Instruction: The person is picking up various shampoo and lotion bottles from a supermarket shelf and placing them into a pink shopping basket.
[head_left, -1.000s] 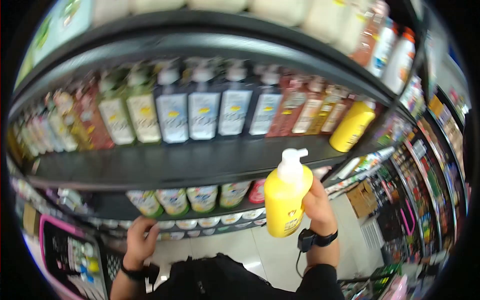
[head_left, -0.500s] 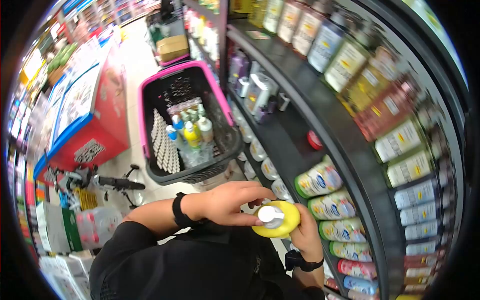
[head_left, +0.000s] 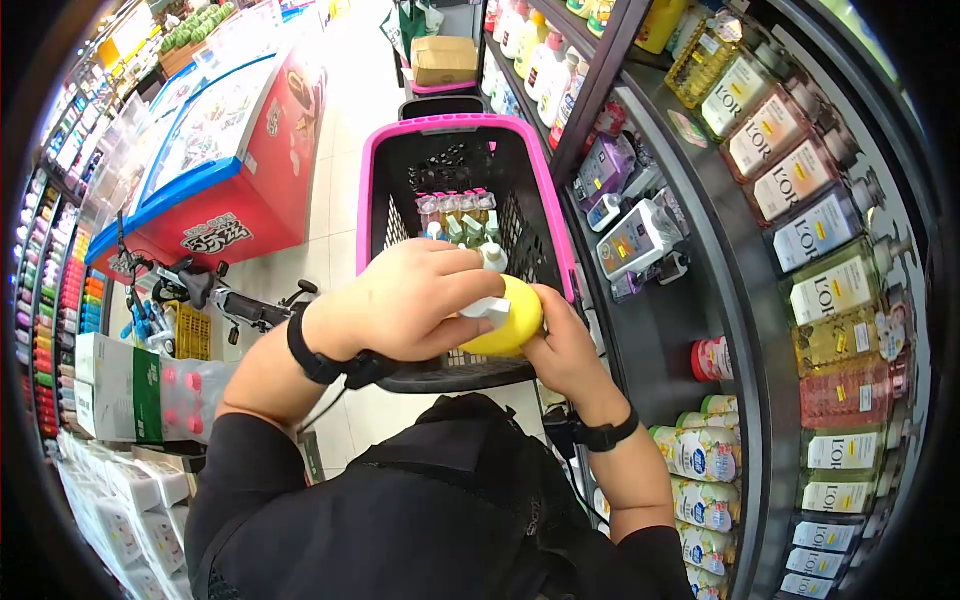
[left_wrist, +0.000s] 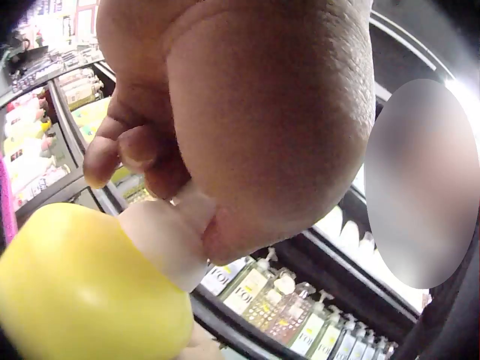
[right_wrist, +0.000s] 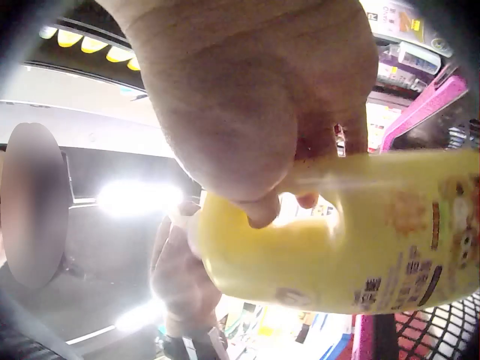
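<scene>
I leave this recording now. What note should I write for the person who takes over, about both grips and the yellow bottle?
Left grip: fingers curled over the white pump of the yellow bottle.
Right grip: holds the bottle's body from the shelf side.
Bottle: in the air above the near end of the pink basket, which holds other bottles.
Done: the bottle is off the shelf, in both grips.
Left: it is not in the basket yet; probably it should be lowered in.

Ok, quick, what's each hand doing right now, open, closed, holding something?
Left hand: curled round the white pump of the yellow bottle.
Right hand: gripping the yellow bottle by its body.
</scene>
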